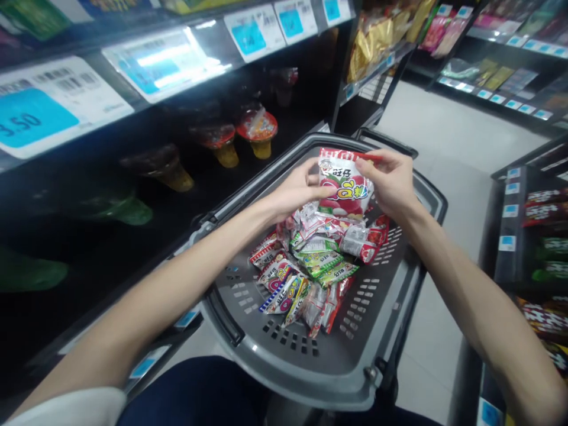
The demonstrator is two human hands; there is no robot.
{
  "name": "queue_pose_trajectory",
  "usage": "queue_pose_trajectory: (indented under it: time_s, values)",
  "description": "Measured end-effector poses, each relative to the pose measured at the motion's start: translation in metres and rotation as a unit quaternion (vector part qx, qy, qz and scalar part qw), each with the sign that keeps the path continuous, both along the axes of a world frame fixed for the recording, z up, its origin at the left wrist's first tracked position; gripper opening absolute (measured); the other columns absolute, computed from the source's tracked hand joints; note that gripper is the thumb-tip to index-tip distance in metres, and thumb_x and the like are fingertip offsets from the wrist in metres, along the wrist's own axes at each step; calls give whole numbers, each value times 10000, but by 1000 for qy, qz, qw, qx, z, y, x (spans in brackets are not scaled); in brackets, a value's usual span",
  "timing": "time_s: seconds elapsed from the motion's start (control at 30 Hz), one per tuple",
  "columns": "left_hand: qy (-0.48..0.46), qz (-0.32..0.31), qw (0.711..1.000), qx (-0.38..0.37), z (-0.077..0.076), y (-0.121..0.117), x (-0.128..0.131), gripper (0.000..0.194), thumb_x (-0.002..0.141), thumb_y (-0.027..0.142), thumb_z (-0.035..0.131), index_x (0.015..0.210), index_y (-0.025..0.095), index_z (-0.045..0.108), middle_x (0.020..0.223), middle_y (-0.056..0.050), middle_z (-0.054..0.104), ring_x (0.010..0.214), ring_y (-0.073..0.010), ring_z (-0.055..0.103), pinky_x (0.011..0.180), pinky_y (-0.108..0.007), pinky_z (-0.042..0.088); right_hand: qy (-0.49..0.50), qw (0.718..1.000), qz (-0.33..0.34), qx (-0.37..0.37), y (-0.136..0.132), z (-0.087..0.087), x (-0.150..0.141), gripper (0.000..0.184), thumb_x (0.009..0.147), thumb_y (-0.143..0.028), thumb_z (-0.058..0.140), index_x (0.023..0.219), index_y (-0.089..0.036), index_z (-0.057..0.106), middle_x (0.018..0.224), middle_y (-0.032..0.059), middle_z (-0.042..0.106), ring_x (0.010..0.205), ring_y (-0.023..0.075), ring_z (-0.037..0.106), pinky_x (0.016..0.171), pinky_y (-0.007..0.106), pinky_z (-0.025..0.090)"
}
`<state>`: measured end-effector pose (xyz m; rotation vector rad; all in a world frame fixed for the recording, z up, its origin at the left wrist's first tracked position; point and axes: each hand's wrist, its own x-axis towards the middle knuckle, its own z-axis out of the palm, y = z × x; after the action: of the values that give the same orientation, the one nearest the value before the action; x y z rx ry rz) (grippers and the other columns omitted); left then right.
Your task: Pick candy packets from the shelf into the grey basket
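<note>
Between my two hands, above the basket, is a red and white packet of gummy candy [344,186] with its printed front facing me. My left hand [295,186] grips its left side, thumb across the front. At the upper right corner, my right hand [390,177] pinches the packet between thumb and fingers. Beneath them stands a grey plastic shopping basket [284,367] with slotted walls. Inside lie several small candy packets, among them green ones [322,260], a blue-striped one [284,296] and red ones [366,242].
A dark shelf [177,77] with price tags runs along my left, holding several jelly cups [260,130] on its lower level. Another shelf with snack packets [545,207] stands at the right. Pale floor [437,349] shows beside the basket.
</note>
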<state>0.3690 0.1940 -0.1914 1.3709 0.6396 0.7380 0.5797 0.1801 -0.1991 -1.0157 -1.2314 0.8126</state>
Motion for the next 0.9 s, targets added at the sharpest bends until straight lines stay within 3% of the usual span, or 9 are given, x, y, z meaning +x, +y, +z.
queue_pose_trajectory:
  time_s: [0.13, 0.33, 0.47, 0.6, 0.67, 0.77, 0.9]
  values:
    - [20, -48, 998, -45, -7, -9, 4, 538, 711, 269, 892, 1170, 177, 629, 1187, -158, 744, 1043, -282, 738, 907, -470, 623, 48, 999, -21, 4, 2, 1, 2, 459, 599, -541, 949, 865, -247, 717, 860, 0, 701, 759, 147, 648, 732, 324, 597]
    - [-9, -13, 1000, -11, -13, -10, 8, 596, 713, 308, 896, 1222, 208, 604, 1265, -144, 718, 1120, -287, 711, 904, -463, 629, 53, 998, -21, -11, 2, 4, 4, 470, 670, -557, 897, 961, -249, 694, 995, 28, 734, 878, 180, 689, 860, 378, 618]
    - [1, 39, 999, -10, -9, -11, 8, 586, 705, 324, 902, 1187, 194, 593, 1201, -140, 728, 1047, -267, 716, 841, -432, 633, 71, 994, 63, -46, -4, 8, 2, 517, 684, -537, 903, 1062, -253, 696, 1098, 32, 739, 941, 190, 703, 874, 382, 625]
    - [-13, 71, 997, 11, -9, -7, 6, 691, 701, 401, 899, 1262, 204, 546, 1247, -148, 705, 1063, -267, 706, 839, -415, 625, 24, 986, 145, -82, -12, 10, -1, 524, 651, -467, 946, 1068, -231, 734, 1105, 47, 748, 948, 206, 713, 896, 390, 624]
    - [9, 99, 993, 64, -10, -1, 4, 774, 719, 447, 879, 1353, 225, 495, 1293, -154, 684, 1126, -286, 687, 892, -445, 612, -10, 987, 128, -94, -12, 8, -1, 510, 617, -444, 965, 1019, -210, 755, 1033, 53, 759, 902, 209, 715, 845, 372, 630]
    - [66, 136, 959, 239, -12, 8, -1, 863, 746, 499, 851, 1468, 263, 443, 1450, -161, 583, 1334, -326, 571, 1089, -521, 512, 4, 989, 81, -127, -8, 4, 0, 498, 588, -409, 978, 981, -194, 761, 982, 66, 763, 785, 208, 710, 679, 339, 624]
    - [119, 67, 890, 435, -22, 14, -2, 985, 661, 594, 879, 1508, 293, 476, 1634, -155, 369, 1521, -399, 347, 1263, -584, 291, 92, 980, 82, -159, -5, 6, 1, 492, 600, -364, 977, 1018, -203, 773, 1120, 140, 748, 856, 256, 726, 664, 363, 628]
